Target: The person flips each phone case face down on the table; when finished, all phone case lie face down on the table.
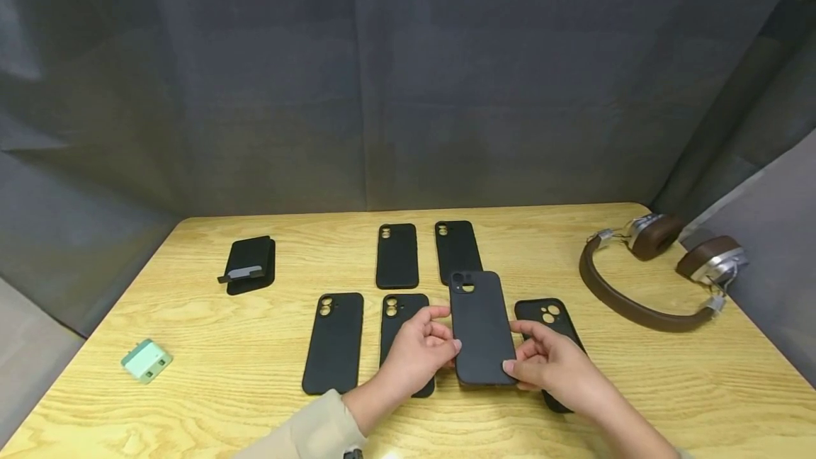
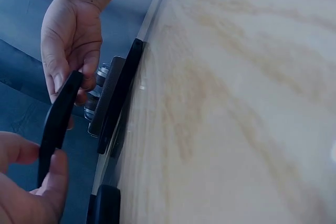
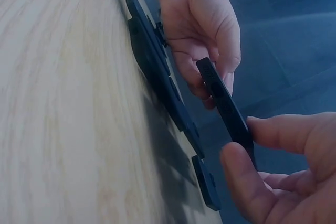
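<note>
Both hands hold one black phone case just above the wooden table, its camera cutout pointing away from me. My left hand pinches its left edge and my right hand pinches its lower right edge. In the left wrist view the case shows edge-on between my left hand and my right hand. The right wrist view shows the same case held between my right hand and my left hand.
Several other black cases lie flat: two at the back, three in front. A black folded holder and a mint charger sit left. Brown headphones lie right.
</note>
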`<state>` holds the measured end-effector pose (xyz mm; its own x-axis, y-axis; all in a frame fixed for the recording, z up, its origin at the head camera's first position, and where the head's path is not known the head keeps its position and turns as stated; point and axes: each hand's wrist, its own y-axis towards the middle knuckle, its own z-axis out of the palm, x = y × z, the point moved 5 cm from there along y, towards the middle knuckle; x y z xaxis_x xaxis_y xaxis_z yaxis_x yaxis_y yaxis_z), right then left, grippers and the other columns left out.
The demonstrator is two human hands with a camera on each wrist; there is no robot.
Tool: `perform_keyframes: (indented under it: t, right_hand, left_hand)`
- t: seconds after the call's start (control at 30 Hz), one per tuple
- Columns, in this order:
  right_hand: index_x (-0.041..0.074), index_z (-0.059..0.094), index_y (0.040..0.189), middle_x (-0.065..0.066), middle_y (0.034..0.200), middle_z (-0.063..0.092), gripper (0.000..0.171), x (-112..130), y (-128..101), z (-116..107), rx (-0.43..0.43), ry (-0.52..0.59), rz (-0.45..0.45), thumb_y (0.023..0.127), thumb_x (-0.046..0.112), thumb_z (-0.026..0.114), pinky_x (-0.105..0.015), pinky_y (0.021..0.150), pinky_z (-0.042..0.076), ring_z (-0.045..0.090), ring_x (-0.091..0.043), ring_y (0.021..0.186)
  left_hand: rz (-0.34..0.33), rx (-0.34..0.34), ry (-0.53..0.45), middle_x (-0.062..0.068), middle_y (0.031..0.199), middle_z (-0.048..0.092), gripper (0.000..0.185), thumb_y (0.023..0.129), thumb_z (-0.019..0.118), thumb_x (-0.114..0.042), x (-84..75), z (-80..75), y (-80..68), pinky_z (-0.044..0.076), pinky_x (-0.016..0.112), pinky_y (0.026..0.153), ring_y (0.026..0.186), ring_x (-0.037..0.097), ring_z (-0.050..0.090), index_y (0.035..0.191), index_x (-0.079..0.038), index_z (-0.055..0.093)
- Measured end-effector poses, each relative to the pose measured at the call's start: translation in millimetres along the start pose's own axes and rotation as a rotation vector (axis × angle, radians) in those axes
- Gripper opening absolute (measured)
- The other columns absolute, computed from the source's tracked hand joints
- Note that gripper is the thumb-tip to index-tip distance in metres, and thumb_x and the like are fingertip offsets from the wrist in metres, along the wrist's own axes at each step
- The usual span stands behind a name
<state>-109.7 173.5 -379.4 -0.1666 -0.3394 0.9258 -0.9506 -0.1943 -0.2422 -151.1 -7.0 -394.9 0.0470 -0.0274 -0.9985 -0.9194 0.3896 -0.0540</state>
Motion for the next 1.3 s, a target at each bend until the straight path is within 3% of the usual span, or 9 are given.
perform_keyframes:
  t: [0.33, 0.53, 0.9, 1.07, 1.3]
  right_hand:
    - [-0.016, 0.03, 0.133, -0.01, 0.083, 0.053, 0.07, -8, 4, 3, 0.024, -0.022, 0.022, 0.082, 0.012, 0.068, -0.033, 0.066, 0.055, 0.057, -0.018, 0.072]
    - [-0.017, 0.03, 0.133, -0.01, 0.083, 0.054, 0.069, -12, 7, 5, 0.045, -0.039, 0.043, 0.083, 0.01, 0.067, -0.035, 0.066, 0.055, 0.057, -0.018, 0.072]
    - [-0.021, 0.032, 0.13, -0.008, 0.077, 0.053, 0.067, -13, 11, 10, 0.062, -0.098, 0.053, 0.082, 0.01, 0.067, -0.031, 0.061, 0.052, 0.053, -0.017, 0.066]
    - [-0.018, 0.039, 0.127, -0.006, 0.072, 0.052, 0.063, -15, 14, 12, 0.008, -0.192, 0.068, 0.08, 0.012, 0.07, -0.024, 0.05, 0.039, 0.047, -0.015, 0.058]
    - [-0.01, 0.052, 0.12, -0.003, 0.072, 0.05, 0.058, -11, 16, 14, -0.125, -0.43, 0.101, 0.074, 0.017, 0.077, -0.026, 0.051, 0.034, 0.044, -0.016, 0.059]
  left_hand:
    - [-0.063, 0.06, 0.282, 0.003, 0.069, 0.061, 0.057, 0.082, 0.068, -0.009, 2.1, -0.4, 1.1, 0.05, 0.024, 0.055, 0.052, 0.015, 0.06, 0.132, 0.005, 0.043]
    - [-0.134, 0.113, 0.393, 0.002, 0.069, 0.057, 0.063, 0.082, 0.069, -0.012, 4.6, 0.6, 1.8, 0.05, 0.023, 0.054, 0.051, 0.014, 0.061, 0.135, 0.006, 0.04]
    - [-0.182, 0.172, 0.561, 0.001, 0.063, 0.058, 0.07, 0.082, 0.07, -0.02, 5.3, 1.1, 3.8, 0.044, 0.023, 0.051, 0.049, 0.012, 0.059, 0.137, 0.009, 0.036]
    - [-0.182, 0.175, 0.639, 0.0, 0.052, 0.058, 0.072, 0.082, 0.07, -0.021, 5.0, 4.1, 4.5, 0.043, 0.024, 0.048, 0.045, 0.014, 0.056, 0.137, 0.009, 0.035]
    - [-0.226, 0.172, 0.718, 0.002, 0.048, 0.058, 0.076, 0.081, 0.071, -0.022, 3.7, 9.6, 2.5, 0.043, 0.024, 0.047, 0.041, 0.015, 0.055, 0.138, 0.009, 0.032]
